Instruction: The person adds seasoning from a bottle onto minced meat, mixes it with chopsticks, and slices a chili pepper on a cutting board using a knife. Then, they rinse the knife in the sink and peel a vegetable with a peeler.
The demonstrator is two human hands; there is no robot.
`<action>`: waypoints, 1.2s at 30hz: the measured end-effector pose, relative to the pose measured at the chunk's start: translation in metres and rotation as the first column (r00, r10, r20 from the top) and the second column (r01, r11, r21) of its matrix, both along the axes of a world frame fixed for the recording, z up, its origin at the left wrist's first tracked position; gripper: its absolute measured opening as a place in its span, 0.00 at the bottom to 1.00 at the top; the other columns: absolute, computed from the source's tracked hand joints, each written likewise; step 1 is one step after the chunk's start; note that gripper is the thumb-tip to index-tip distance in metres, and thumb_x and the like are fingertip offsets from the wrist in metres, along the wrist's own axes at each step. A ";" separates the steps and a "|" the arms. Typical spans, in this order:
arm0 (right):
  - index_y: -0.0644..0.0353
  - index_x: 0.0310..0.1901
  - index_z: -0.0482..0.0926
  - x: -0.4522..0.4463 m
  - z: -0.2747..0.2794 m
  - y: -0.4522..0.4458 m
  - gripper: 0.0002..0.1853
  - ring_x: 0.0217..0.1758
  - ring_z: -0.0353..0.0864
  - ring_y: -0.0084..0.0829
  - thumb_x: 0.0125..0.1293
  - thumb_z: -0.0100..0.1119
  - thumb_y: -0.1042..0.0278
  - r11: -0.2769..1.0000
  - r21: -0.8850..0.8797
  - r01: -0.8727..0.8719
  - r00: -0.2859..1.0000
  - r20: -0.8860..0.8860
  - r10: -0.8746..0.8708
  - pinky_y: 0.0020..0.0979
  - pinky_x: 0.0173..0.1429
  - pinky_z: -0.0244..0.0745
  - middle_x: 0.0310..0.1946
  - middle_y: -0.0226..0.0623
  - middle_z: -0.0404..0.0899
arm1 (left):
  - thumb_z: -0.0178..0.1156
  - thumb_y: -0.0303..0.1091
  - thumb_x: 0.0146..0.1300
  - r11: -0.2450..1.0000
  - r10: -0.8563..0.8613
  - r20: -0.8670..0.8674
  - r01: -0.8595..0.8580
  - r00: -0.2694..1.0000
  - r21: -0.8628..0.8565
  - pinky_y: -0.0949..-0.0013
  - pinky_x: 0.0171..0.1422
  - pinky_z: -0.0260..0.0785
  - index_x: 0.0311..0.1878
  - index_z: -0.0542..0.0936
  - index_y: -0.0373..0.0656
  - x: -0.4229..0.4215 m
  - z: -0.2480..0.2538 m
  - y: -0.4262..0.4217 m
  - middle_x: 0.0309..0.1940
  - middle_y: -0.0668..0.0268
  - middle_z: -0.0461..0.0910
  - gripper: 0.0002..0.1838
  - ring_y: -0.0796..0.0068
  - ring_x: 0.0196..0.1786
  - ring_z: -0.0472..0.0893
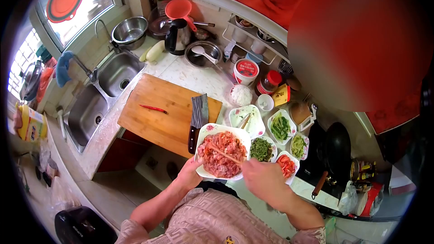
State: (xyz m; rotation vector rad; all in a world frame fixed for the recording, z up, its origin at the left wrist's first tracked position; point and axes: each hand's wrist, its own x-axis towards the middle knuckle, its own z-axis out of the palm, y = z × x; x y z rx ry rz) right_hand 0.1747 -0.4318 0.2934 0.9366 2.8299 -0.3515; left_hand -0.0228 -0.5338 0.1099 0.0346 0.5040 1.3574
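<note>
My left hand [190, 174] grips the left rim of a white square bowl [247, 140] with a floral pattern, held up in front of my body. Raw minced meat [221, 153] with red bits fills it. My right hand [264, 178] is closed around a pair of chopsticks [228, 154] whose tips are sunk in the meat. Just behind the bowl, a cleaver [199, 113] lies on the wooden cutting board [169, 97], its dark handle partly beside the bowl. One red chili [153, 109] rests on the board's left part.
Dishes of chopped greens [280, 128], dark green herbs [261, 149] and red slices [285, 166] stand to the right. A wok [337, 147] sits on the stove at far right. The double sink [88, 113] is left. A kettle [177, 36] and steel bowl [203, 54] stand behind.
</note>
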 end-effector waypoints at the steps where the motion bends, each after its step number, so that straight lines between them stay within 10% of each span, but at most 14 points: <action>1: 0.61 0.34 0.78 -0.005 0.000 -0.003 0.03 0.27 0.86 0.44 0.61 0.56 0.72 1.000 0.002 -0.017 1.000 0.008 0.017 0.45 0.29 0.80 0.30 0.42 0.80 | 0.63 0.40 0.71 1.000 0.000 0.003 0.000 1.000 -0.008 0.56 0.72 0.70 0.73 0.65 0.40 0.001 0.001 0.003 0.67 0.62 0.76 0.31 0.65 0.65 0.79; 23: 0.65 0.31 0.78 0.020 -0.075 -0.031 0.08 0.30 0.85 0.56 0.67 0.52 0.73 0.896 -0.208 0.392 0.900 -0.117 -0.420 0.51 0.36 0.80 0.28 0.53 0.83 | 0.63 0.46 0.67 0.975 0.222 -0.133 -0.217 0.966 0.048 0.48 0.76 0.65 0.77 0.59 0.46 -0.001 0.017 0.013 0.72 0.62 0.69 0.40 0.58 0.73 0.71; 36: 0.62 0.32 0.79 0.016 -0.020 -0.035 0.12 0.31 0.84 0.56 0.70 0.51 0.65 0.809 -0.419 0.412 0.858 -0.119 -0.499 0.56 0.39 0.78 0.27 0.50 0.84 | 0.62 0.47 0.68 0.979 0.201 -0.114 -0.204 0.973 -0.011 0.45 0.76 0.65 0.78 0.57 0.46 0.001 0.006 0.009 0.74 0.60 0.67 0.40 0.56 0.74 0.70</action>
